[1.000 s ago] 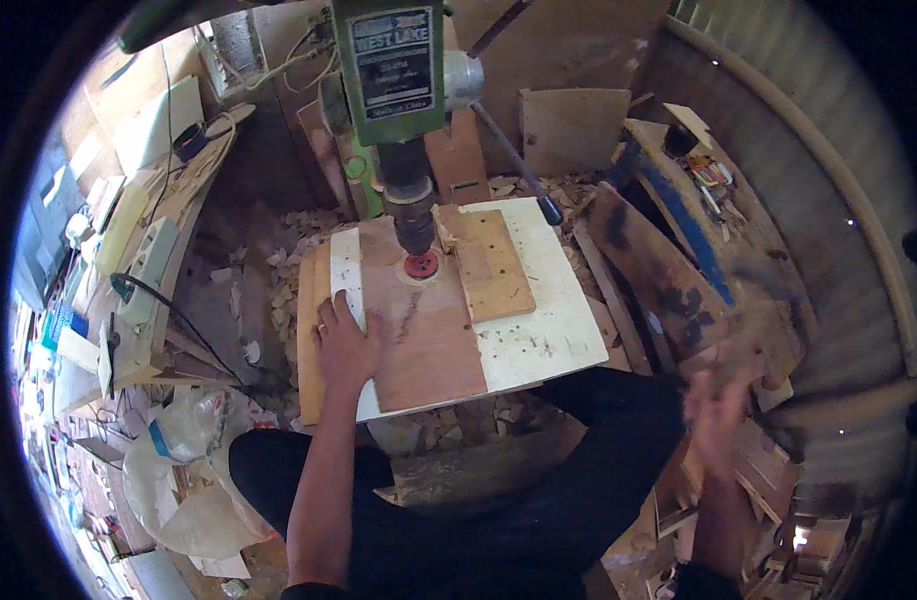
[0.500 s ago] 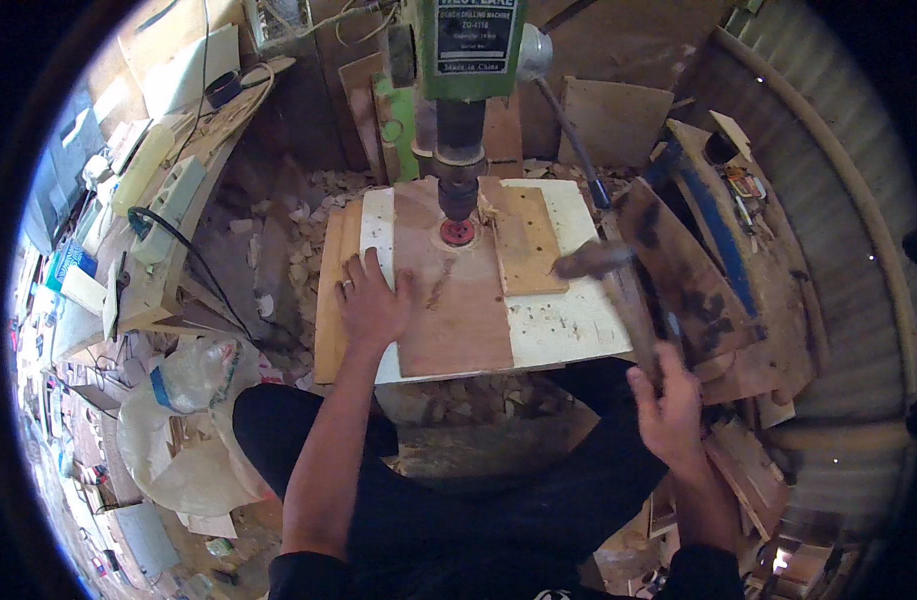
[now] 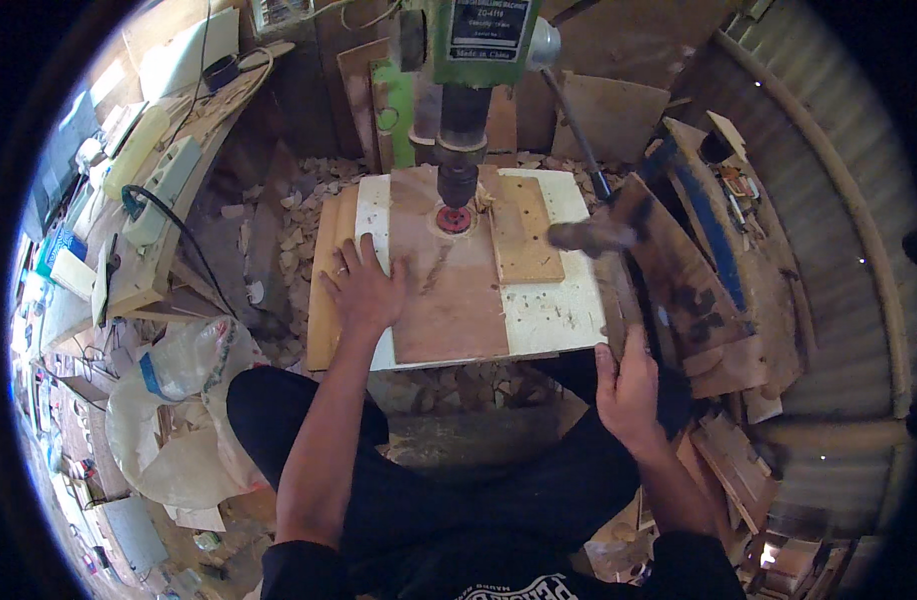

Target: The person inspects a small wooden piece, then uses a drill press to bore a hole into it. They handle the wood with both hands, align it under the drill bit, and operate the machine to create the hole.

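My left hand [image 3: 371,300] open, apparently steadying the flat white board [image 3: 556,325], my right hand [image 3: 629,392] gripping a wooden-handled hammer [image 3: 591,238], I need aim next

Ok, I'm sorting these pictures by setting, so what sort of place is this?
Most likely a small woodworking workshop: there's a green bench drill, wood offcuts lie scattered around it, and the right hand holds a hammer.
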The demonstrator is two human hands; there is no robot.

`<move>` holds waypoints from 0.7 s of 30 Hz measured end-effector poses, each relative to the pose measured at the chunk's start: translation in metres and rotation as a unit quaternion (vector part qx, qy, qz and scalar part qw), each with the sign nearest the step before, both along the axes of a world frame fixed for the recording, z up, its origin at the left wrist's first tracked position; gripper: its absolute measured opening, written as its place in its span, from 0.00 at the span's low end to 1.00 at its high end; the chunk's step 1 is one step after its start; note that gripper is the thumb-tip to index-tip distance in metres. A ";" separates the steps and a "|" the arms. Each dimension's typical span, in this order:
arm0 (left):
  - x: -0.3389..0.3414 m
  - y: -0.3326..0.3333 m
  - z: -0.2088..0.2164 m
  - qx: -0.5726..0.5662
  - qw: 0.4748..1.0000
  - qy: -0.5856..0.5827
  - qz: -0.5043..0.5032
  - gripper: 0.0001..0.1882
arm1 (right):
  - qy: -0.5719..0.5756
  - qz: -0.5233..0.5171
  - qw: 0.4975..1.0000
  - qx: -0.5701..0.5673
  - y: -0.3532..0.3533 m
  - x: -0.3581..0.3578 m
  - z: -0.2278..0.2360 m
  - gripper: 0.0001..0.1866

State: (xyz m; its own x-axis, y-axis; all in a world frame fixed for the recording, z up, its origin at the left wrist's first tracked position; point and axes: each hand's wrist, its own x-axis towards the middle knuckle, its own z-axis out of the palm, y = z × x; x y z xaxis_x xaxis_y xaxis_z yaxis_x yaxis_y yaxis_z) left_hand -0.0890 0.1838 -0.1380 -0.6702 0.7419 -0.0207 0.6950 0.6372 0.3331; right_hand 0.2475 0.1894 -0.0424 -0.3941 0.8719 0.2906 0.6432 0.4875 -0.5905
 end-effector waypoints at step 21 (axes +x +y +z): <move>-0.008 -0.001 0.001 -0.008 0.999 -0.039 -0.020 0.41 | -0.070 -0.008 0.997 0.026 0.000 -0.001 0.000 0.15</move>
State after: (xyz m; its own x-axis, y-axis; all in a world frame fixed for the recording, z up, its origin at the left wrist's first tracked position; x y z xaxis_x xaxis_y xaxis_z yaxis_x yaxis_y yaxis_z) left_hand -0.0974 0.1833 -0.1372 -0.6352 0.7679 -0.0831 0.6930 0.6141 0.3777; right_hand 0.2464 0.1889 -0.0425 -0.4198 0.8638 0.2786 0.7251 0.5038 -0.4695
